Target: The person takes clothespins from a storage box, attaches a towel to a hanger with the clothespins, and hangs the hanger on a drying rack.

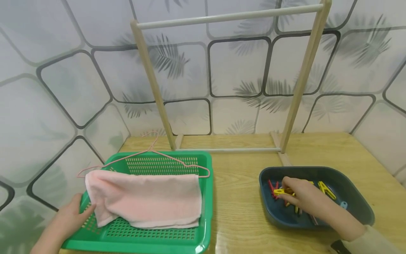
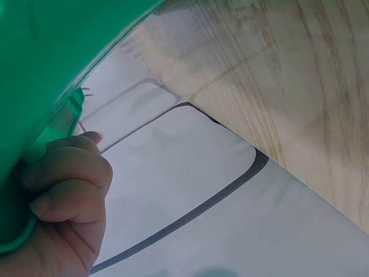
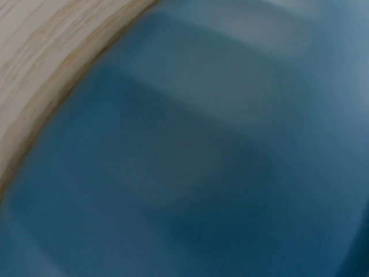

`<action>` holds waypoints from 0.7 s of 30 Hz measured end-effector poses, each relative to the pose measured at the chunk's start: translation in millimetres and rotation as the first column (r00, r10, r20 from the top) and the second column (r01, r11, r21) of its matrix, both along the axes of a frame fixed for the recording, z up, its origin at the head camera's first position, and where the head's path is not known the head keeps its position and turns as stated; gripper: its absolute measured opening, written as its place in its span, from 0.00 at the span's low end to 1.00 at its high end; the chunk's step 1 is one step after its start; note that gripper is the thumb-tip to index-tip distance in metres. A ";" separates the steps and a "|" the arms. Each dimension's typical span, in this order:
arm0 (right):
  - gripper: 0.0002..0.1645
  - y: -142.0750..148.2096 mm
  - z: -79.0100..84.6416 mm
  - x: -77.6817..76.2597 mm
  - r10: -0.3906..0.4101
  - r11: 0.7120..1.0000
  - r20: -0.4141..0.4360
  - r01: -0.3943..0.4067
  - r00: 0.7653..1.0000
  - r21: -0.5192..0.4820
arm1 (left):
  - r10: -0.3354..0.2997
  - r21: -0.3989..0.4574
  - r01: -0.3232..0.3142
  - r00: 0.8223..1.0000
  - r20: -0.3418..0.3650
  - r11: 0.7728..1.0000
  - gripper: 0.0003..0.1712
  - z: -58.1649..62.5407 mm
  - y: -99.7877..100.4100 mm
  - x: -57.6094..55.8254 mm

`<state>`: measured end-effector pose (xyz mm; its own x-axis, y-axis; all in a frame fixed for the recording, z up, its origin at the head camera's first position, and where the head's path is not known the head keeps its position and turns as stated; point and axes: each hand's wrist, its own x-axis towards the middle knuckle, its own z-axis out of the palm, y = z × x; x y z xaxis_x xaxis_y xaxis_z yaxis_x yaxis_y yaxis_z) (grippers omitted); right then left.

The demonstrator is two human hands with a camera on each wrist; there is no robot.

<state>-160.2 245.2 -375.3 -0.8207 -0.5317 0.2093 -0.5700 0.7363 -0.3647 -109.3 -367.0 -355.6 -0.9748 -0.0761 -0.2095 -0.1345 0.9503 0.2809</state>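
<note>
My left hand (image 1: 68,217) grips the left rim of a green plastic basket (image 1: 207,211); its curled fingers (image 2: 75,167) show in the left wrist view. A pink towel (image 1: 152,201) hangs folded over a pink hanger (image 1: 171,157), which lies across the basket. On the right, my right hand (image 1: 306,195) reaches into a dark blue bin (image 1: 352,197) and pinches a yellow clothespin (image 1: 279,191) between thumb and fingers. Red clothespins (image 1: 272,188) and another yellow clothespin (image 1: 326,190) lie about it. Only the bin's blurred wall (image 3: 173,150) and some wood fill the right wrist view.
A rack (image 1: 304,81) with wooden uprights and a white top bar (image 1: 231,16) stands at the back of the wood-grain table (image 1: 238,197). Behind it rises a patterned wall (image 1: 238,67). The basket and bin stand apart, in front of the rack.
</note>
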 end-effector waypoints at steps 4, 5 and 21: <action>0.12 0.2 -0.9 -0.4 0.000 1.000 -0.051 0.001 0.999 0.024 | -0.004 0.004 0.004 1.000 -0.011 1.000 0.39 0.7 0.5 0.7; 0.11 0.2 -1.0 -0.4 0.003 1.000 -0.057 -0.002 0.998 0.026 | -0.005 0.003 0.005 1.000 -0.013 1.000 0.38 0.8 0.6 0.9; 0.25 4.5 -1.9 0.1 0.021 0.997 -0.247 -0.002 0.969 0.075 | -0.010 0.003 0.010 1.000 -0.024 1.000 0.37 0.9 1.3 2.1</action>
